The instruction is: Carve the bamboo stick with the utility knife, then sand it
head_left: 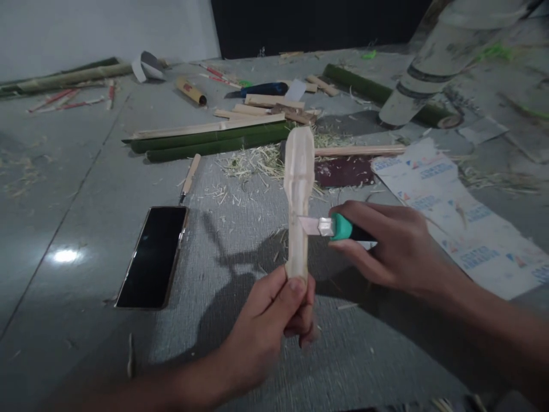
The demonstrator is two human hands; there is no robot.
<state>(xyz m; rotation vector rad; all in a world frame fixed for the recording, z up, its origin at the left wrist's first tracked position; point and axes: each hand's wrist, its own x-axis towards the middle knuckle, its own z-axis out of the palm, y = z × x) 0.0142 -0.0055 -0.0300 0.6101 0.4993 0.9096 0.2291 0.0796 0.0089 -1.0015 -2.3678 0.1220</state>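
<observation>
My left hand (274, 312) is closed round the lower end of a pale, carved piece of bamboo (299, 183). The piece stands upright, with a wide spoon-like head and a narrower handle. My right hand (386, 243) grips a utility knife (342, 226) with a green and black handle. Its blade points left and meets or overlaps the narrow part of the bamboo; I cannot tell how deep it bites. Part of the knife's handle is hidden by my fingers.
A phone (152, 257) lies left on the floor, beside a wooden-handled tool (191, 176). Green bamboo strips (214, 140), shavings (257, 163) and wood offcuts (274, 102) lie ahead. Printed paper (463, 212) is at right, with a pale cylindrical leg-like object (429, 68) behind it.
</observation>
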